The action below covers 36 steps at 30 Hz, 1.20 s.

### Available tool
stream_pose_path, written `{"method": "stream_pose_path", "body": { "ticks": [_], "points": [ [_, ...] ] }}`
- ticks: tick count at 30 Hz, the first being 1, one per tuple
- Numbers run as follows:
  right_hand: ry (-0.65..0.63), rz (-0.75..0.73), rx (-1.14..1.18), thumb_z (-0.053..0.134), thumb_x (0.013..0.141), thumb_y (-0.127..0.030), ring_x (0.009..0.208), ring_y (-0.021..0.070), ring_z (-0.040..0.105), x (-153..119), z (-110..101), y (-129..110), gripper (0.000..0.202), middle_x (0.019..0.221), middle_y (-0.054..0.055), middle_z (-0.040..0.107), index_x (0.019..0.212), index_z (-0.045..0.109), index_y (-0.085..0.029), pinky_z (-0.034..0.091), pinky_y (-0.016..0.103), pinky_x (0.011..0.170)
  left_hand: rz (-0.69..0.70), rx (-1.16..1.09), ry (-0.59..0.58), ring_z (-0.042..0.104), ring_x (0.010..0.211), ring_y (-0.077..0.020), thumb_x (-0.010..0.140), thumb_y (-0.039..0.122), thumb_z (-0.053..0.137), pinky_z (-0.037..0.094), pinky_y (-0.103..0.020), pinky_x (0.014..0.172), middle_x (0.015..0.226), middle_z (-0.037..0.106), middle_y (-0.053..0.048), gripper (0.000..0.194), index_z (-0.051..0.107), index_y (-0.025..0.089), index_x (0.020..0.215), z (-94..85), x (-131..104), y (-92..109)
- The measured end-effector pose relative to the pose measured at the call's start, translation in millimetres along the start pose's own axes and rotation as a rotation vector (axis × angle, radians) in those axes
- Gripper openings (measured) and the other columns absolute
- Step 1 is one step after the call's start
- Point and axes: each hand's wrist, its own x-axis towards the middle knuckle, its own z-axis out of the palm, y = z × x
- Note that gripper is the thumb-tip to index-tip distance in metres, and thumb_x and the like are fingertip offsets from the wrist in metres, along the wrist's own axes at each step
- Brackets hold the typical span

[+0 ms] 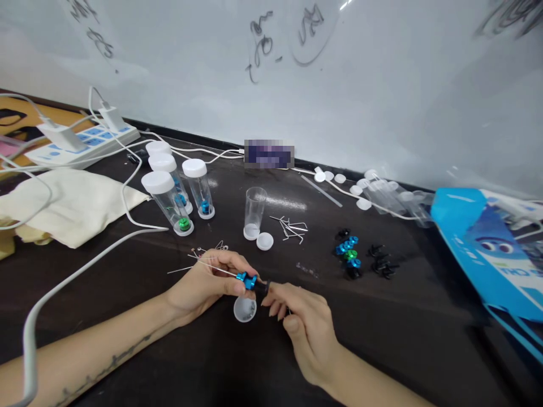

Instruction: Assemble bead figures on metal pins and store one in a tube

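Pinched between thumb and fingers of left hand (207, 282): one blue clip (246, 280) with black end (262, 287), plus thin wire (218, 268) running back across the left fingers. At or just beside the black end: bent fingers of right hand (307, 328), with thumb apart from index; cannot tell whether pinching anything. Just below left fingertips: one round white cap (245, 311). Just beyond left knuckles: loose wires (199, 249). Beyond both hands' fingers: one upright clear tube (255, 206), second white cap (265, 241) beside its base, scatter of bent metal keys (291, 229). Well beyond left fingers, leftward: four capped tubes (172, 209), with blue and green pieces visible inside. Right of right fingers: cluster of blue, green and black clips (350, 254); next to these, small black pieces (384, 263). Farther out, same side: loose caps (340, 178), clear tubes lying flat (384, 195) on dark table (220, 362), blue printed bag (487, 254).
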Motion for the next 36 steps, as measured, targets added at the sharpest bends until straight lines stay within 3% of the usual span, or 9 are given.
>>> {"method": "stream_pose_path", "body": {
  "ticks": [4, 7, 9, 14, 19, 24, 28, 36],
  "points": [
    [0.008, 0.050, 0.020, 0.031, 0.100, -0.054, 0.062, 0.0136, 0.061, -0.2, -0.9, -1.8, 0.053, 0.097, 0.007, 0.063, 0.141, 0.040, -0.022, 0.050, 0.029, 0.057, -0.007, 0.022, -0.010, 0.069, 0.064, -0.0137, 0.060, 0.013, 0.087, 0.057, -0.022, 0.063, 0.075, 0.074, -0.003, 0.020, 0.077, 0.015, 0.078, 1.1, -0.5, 0.3],
    [-0.043, 0.051, -0.009, 0.027, 0.100, -0.055, 0.063, 0.0151, 0.059, -0.5, -1.1, -1.3, 0.052, 0.082, 0.004, 0.062, 0.122, 0.058, -0.021, 0.048, 0.029, 0.058, -0.005, 0.051, -0.004, 0.069, 0.066, -0.0142, 0.059, 0.011, 0.086, 0.057, -0.022, 0.063, 0.074, 0.074, -0.003, 0.021, 0.077, 0.015, 0.077, 1.8, 0.1, 0.8],
    [-0.030, 0.091, -0.022, 0.025, 0.100, -0.055, 0.063, 0.0157, 0.059, -1.0, -0.8, -0.5, 0.053, 0.075, 0.003, 0.061, 0.111, 0.062, -0.020, 0.047, 0.029, 0.058, -0.011, 0.061, -0.005, 0.070, 0.066, -0.0144, 0.058, 0.011, 0.087, 0.057, -0.021, 0.062, 0.073, 0.074, -0.003, 0.021, 0.077, 0.015, 0.076, 2.3, 0.4, 1.1],
    [0.055, 0.041, 0.041, 0.031, 0.099, -0.055, 0.057, 0.0123, 0.057, -2.7, -0.3, 0.7, 0.050, 0.092, 0.005, 0.062, 0.135, 0.043, -0.023, 0.046, 0.027, 0.053, -0.011, 0.048, -0.009, 0.071, 0.066, -0.0145, 0.059, 0.010, 0.086, 0.057, -0.020, 0.062, 0.073, 0.074, -0.003, 0.021, 0.077, 0.016, 0.078, 2.6, 0.2, 0.6],
    [-0.033, 0.112, -0.006, 0.026, 0.099, -0.058, 0.060, 0.0152, 0.059, -2.9, -0.4, 0.7, 0.050, 0.076, 0.002, 0.061, 0.115, 0.057, -0.022, 0.046, 0.028, 0.058, -0.005, 0.067, -0.019, 0.071, 0.065, -0.0136, 0.060, 0.008, 0.085, 0.056, -0.019, 0.062, 0.073, 0.074, -0.002, 0.021, 0.077, 0.016, 0.078, 1.9, 0.0, -0.8],
    [0.015, 0.081, -0.009, 0.028, 0.099, -0.057, 0.061, 0.0145, 0.059, -3.5, -0.7, 0.9, 0.051, 0.082, 0.003, 0.062, 0.132, 0.046, -0.023, 0.045, 0.029, 0.060, 0.005, 0.076, -0.002, 0.070, 0.067, -0.0129, 0.060, 0.008, 0.085, 0.055, -0.017, 0.062, 0.073, 0.074, -0.002, 0.021, 0.078, 0.016, 0.078, 2.0, 0.3, -0.7],
    [-0.026, 0.135, -0.032, 0.024, 0.100, -0.057, 0.060, 0.0139, 0.058, -0.1, -0.7, 0.6, 0.051, 0.075, 0.001, 0.061, 0.107, 0.058, -0.021, 0.042, 0.027, 0.058, 0.006, 0.096, -0.013, 0.070, 0.066, -0.0121, 0.060, 0.008, 0.085, 0.055, -0.016, 0.062, 0.073, 0.075, -0.002, 0.021, 0.078, 0.016, 0.077, 1.9, 0.6, -0.3],
    [-0.109, 0.200, -0.107, 0.038, 0.102, -0.037, 0.054, 0.0113, 0.052, 5.3, 0.2, -3.8, 0.032, 0.062, -0.003, 0.053, 0.080, 0.053, -0.020, 0.036, 0.025, 0.056, -0.002, 0.134, -0.061, 0.071, 0.069, -0.0133, 0.061, 0.006, 0.084, 0.055, -0.018, 0.064, 0.074, 0.075, -0.002, 0.021, 0.078, 0.016, 0.079, 3.4, -1.2, 0.7]
  ]
}}
